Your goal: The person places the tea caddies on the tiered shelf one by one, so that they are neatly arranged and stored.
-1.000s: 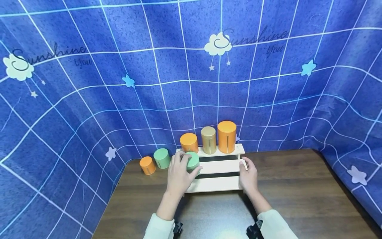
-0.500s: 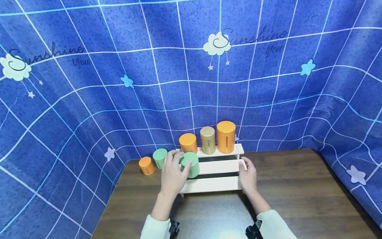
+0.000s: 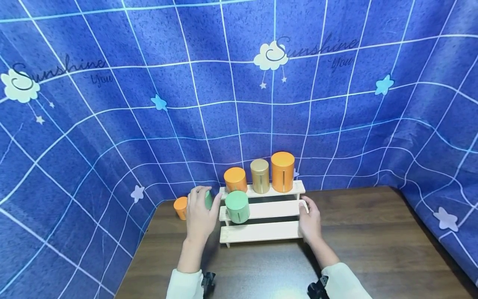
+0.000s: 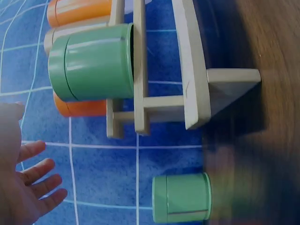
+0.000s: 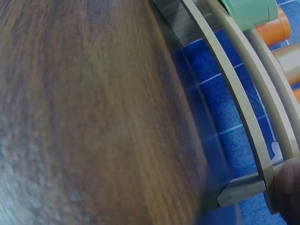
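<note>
"Sunshine You" runs twice in dark script across the blue cloth (image 3: 224, 120) behind, beside white clouds (image 3: 271, 55); below it lies my brown wood-grain table (image 3: 366, 232). The green can (image 3: 237, 207) stands upright on the rack (image 3: 276, 210), middle tier, left end. Just left of it, my left hand (image 3: 200, 216) holds nothing, fingers spread; my right hand (image 3: 310, 220) grips the rack's right end, though I can't tell how every finger lies
</note>
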Demonstrator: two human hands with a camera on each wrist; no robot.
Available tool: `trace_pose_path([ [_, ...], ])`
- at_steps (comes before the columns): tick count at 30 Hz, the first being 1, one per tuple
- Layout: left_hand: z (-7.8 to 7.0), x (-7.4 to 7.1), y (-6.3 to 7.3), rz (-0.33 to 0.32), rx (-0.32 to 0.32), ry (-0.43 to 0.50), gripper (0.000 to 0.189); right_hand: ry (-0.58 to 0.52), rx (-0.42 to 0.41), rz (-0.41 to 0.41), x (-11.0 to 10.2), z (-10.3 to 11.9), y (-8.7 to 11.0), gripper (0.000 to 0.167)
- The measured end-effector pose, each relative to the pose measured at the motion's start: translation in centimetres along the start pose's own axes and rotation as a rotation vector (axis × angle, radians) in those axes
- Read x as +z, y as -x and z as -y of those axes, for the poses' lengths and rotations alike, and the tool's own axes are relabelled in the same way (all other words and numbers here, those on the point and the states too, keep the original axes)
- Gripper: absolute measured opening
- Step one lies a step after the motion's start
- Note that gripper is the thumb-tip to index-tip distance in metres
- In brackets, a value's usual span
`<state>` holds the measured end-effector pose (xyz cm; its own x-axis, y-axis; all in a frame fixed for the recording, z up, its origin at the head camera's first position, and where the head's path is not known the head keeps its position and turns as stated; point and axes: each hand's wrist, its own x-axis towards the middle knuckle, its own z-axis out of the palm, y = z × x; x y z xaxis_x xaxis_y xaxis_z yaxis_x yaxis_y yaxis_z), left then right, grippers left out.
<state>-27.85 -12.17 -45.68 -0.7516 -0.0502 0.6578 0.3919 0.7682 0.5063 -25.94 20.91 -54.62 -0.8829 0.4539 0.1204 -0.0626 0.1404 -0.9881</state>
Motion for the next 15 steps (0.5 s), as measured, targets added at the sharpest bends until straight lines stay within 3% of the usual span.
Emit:
trace_pose_path([
  [5,0.8,-0.2,0.0,-0.007,-0.033,-0.008,0.048,0.002,-0.010,0.003,0.0,0.0,0.0,0.042],
  [11,2.1,-0.2,-0.1,-0.047,-0.006,-0.049,0.038,0.014,-0.024,-0.009,0.0,0.0,0.2,0.041],
  [15,3.1,-0.4,-0.2,-0.059,0.002,-0.091,0.044,0.016,-0.031,-0.017,0.1,-0.1,0.2,0.041],
])
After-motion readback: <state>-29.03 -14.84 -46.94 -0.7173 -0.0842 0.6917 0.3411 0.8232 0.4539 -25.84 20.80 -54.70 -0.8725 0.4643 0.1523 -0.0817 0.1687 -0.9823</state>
